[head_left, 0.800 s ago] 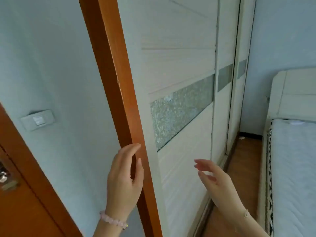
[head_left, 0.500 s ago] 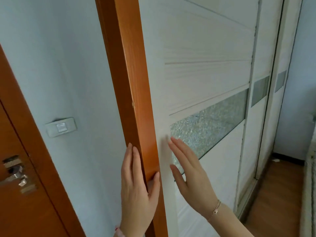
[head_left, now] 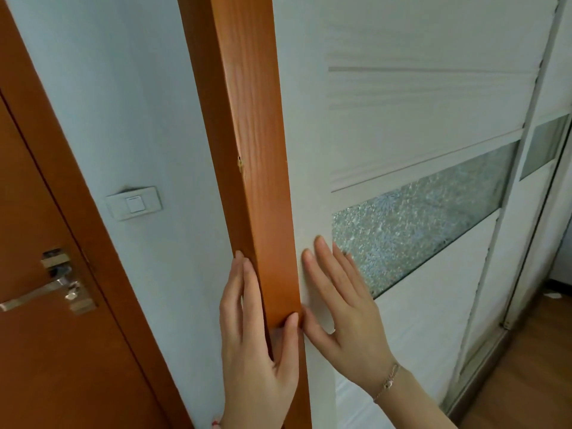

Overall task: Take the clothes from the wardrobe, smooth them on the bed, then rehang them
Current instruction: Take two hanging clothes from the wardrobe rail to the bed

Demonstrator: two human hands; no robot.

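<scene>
The wardrobe's white sliding door (head_left: 418,125) fills the right half of the view, with a band of frosted patterned glass (head_left: 427,224) across it. An orange wooden side post (head_left: 250,150) stands at its left edge. My left hand (head_left: 257,345) wraps around this post, thumb on its front and fingers along its left side. My right hand (head_left: 340,308) lies flat with fingers spread on the white door's left edge, beside the glass. No clothes are visible; the wardrobe is closed.
A white light switch (head_left: 134,203) sits on the pale wall left of the post. An orange room door with a metal handle (head_left: 46,287) is at far left. A second sliding door (head_left: 548,144) and wooden floor (head_left: 526,366) lie at right.
The view has swung left, so the bed has left the frame. My left hand has closed around the orange post and my right hand has come up flat onto the white door.
</scene>
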